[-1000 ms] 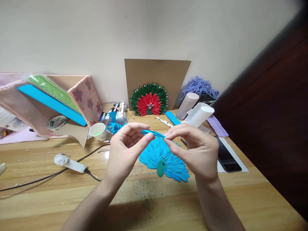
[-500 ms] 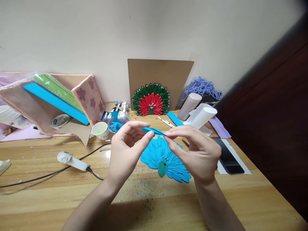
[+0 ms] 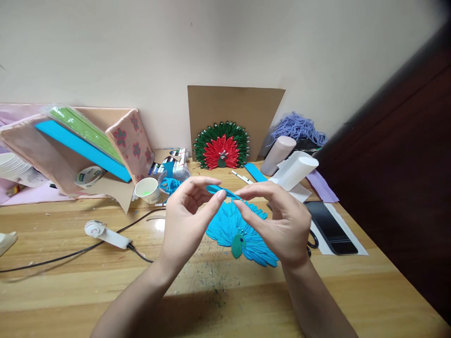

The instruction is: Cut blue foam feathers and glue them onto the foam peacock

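Between my hands is a small blue paper petal, held up above the table. My left hand pinches its left part between thumb and fingers. The thumb and forefinger of my right hand close on its right end. Just below and behind lies a blue paper peacock with a green head and body and a fan of similar petals; my right hand hides part of its fan.
A red and green peacock on brown cardboard leans against the wall. At left are a paper cup, a white corded tool and a pink box. At right are a phone, scissors and a white roll.
My right hand has moved a little left along the petal, toward my left hand, uncovering the scissors' handle. My left hand has barely moved.
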{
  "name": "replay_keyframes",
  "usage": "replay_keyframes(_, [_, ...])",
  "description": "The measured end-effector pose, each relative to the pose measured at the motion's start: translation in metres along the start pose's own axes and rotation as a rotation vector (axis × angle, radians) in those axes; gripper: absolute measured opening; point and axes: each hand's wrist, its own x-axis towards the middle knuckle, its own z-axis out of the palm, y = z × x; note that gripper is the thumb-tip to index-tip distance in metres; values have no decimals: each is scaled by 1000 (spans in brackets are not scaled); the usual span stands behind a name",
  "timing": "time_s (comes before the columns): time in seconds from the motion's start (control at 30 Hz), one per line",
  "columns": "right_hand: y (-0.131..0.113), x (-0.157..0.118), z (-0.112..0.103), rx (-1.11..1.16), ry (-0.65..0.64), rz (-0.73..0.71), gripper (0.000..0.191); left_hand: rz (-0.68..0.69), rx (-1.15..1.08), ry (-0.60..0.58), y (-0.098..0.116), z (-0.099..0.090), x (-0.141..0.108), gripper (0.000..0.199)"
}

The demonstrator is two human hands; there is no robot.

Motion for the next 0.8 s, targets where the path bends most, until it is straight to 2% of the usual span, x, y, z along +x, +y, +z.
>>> replay_keyframes(0.23, [2,-1,0,-101,10,-77,15,-11,13,-8,2,1,0,14])
replay_keyframes(0.47, [1,-2,1,-102,9,-97,15,-25,7,-16,2,0,-1,15])
replay_keyframes(0.63, [2,-1,2,0,70,80,6,35,32,-77,5,-7,3,20])
replay_keyframes(0.8, [9,5,-2,247,-10,385,4,195,166,-153,6,-19,9,28])
